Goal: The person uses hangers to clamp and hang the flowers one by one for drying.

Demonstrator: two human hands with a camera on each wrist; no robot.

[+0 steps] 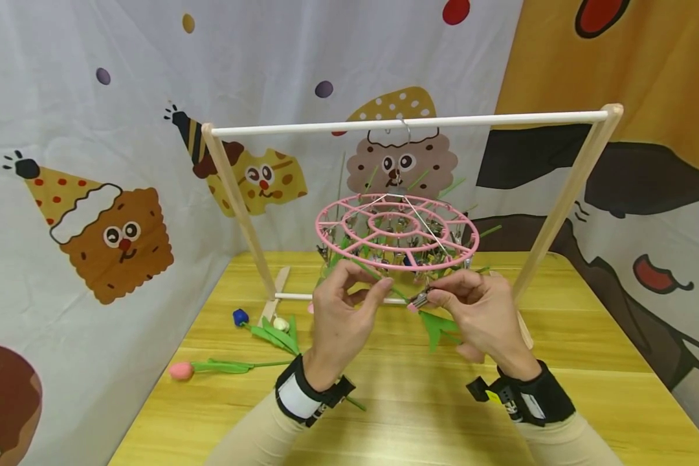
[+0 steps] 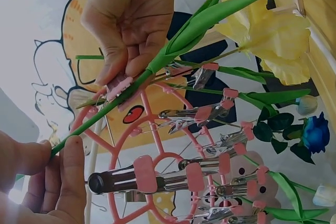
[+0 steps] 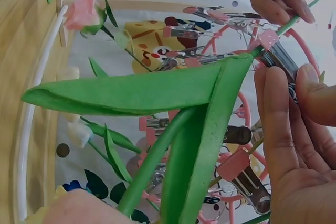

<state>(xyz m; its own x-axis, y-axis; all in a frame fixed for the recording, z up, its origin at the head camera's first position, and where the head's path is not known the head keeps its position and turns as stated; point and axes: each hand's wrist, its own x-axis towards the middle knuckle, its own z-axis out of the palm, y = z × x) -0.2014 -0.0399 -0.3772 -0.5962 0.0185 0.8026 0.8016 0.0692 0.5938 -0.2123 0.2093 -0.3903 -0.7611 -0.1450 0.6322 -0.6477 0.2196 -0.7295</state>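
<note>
In the head view my left hand [image 1: 343, 320] pinches the bare end of a green artificial tulip stem [image 2: 86, 125]. Opposite it, my right hand [image 1: 486, 317] pinches a metal clip with pink tips [image 3: 278, 53] between thumb and fingers. The clip's tips lie across the stem, just above the broad green leaves [image 3: 131, 87]. Below the right hand hangs the pale pink tulip head [image 1: 470, 353]. Both hands are at the near rim of a pink round hanger [image 1: 443, 264], which carries many such clips.
The hanger hooks on a white rod [image 1: 303, 127] between wooden posts [image 1: 565, 200]. Other flowers hang from it, including a yellow one [image 2: 278, 40] and a blue rose [image 2: 316, 132]. A pink tulip [image 1: 182, 371], a blue flower [image 1: 241, 317] and a white one [image 1: 281, 324] lie on the table's left.
</note>
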